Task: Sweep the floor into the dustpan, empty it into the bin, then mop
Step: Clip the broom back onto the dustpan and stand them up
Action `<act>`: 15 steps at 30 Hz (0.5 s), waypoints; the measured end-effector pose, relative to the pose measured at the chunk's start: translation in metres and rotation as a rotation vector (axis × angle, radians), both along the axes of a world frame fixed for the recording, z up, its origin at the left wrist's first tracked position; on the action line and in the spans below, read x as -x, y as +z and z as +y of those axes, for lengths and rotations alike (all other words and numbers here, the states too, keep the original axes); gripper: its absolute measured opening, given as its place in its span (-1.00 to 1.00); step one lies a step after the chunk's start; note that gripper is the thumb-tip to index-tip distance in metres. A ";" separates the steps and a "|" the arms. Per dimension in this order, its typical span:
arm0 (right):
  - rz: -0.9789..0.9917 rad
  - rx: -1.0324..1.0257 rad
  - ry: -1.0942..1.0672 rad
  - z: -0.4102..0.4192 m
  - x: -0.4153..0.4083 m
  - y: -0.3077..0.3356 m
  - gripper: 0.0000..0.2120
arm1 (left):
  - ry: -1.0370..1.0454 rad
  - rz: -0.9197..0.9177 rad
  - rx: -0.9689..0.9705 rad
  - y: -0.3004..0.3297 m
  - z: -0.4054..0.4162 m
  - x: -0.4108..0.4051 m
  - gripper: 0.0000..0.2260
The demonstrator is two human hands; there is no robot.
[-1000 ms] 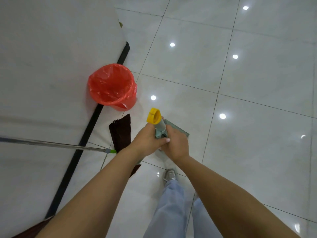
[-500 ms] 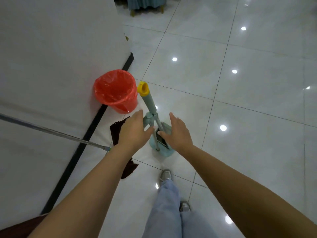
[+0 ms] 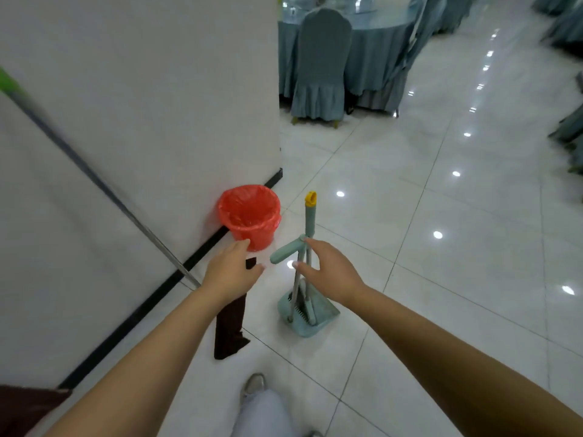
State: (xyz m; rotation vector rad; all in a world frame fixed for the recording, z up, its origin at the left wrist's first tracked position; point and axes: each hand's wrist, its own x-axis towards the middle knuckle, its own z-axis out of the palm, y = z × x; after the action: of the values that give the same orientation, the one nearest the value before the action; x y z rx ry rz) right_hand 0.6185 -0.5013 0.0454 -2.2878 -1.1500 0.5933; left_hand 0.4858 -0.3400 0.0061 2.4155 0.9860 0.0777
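A teal dustpan (image 3: 318,313) stands upright on the white tiled floor with a small broom (image 3: 309,216) slotted in it, the broom's handle tipped in yellow. My right hand (image 3: 328,272) hovers open just right of the handles, fingers spread, holding nothing. My left hand (image 3: 232,269) is open too, left of the handles and in front of the bin (image 3: 250,216), which has a red liner and sits against the wall. A mop with a metal pole (image 3: 94,181) leans on the wall; its dark brown cloth head (image 3: 228,329) lies on the floor below my left wrist.
A white wall (image 3: 142,105) with a black skirting strip fills the left side. Chairs in grey-blue covers (image 3: 321,64) and a draped table stand at the back. My shoe (image 3: 254,384) and trouser leg show at the bottom. Open glossy tiles (image 3: 457,247) stretch to the right.
Both hands let go of the broom and dustpan handles and drew apart. The set now stands on its own. The view has tilted up, showing the chairs.
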 end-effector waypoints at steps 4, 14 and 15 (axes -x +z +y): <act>-0.025 -0.026 0.088 0.035 0.022 0.025 -0.43 | 0.027 0.029 -0.118 0.023 0.029 0.030 -0.48; -0.076 0.019 0.169 0.193 0.086 0.030 -0.43 | -0.017 0.172 -0.322 0.056 0.194 0.121 -0.45; -0.068 0.017 0.156 0.213 0.094 0.028 -0.45 | -0.036 0.180 -0.341 0.058 0.216 0.130 -0.44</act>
State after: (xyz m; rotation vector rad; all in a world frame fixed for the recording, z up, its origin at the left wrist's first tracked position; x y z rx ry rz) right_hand 0.5247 -0.2887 0.0733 -2.2618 -1.3703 0.5885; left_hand 0.3559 -0.1245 0.0637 2.7902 1.0808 0.0163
